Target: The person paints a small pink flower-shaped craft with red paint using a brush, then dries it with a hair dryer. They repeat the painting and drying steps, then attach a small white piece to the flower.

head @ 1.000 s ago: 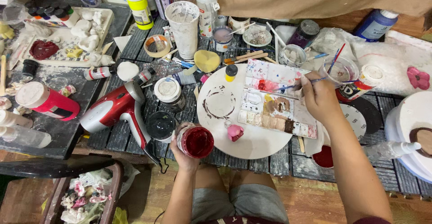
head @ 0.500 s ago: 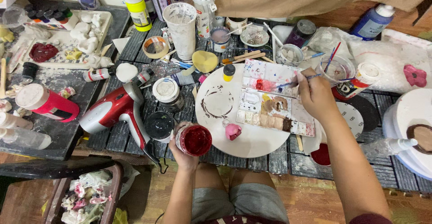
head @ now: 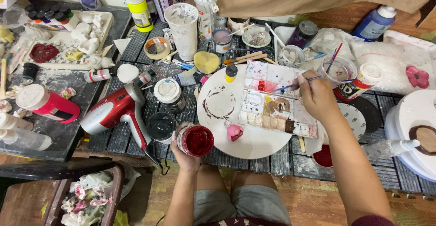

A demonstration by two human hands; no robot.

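Since a second ago little has shifted: the red jar (head: 195, 140) stays clasped in the left hand (head: 186, 155) at the table's (head: 254, 164) edge, while the brush (head: 295, 84), pinched in the right hand's (head: 318, 96) fingers, has been brought to the palette (head: 277, 99).

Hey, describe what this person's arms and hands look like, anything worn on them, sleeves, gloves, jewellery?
Both hands are bare: no gloves on the left hand or the right hand, and no rings, watch or bracelet show. Both forearms are uncovered too. The only sleeve in view is a dark maroon edge at the upper part of the right arm, at the bottom of the picture. No sleeve shows on the left arm.
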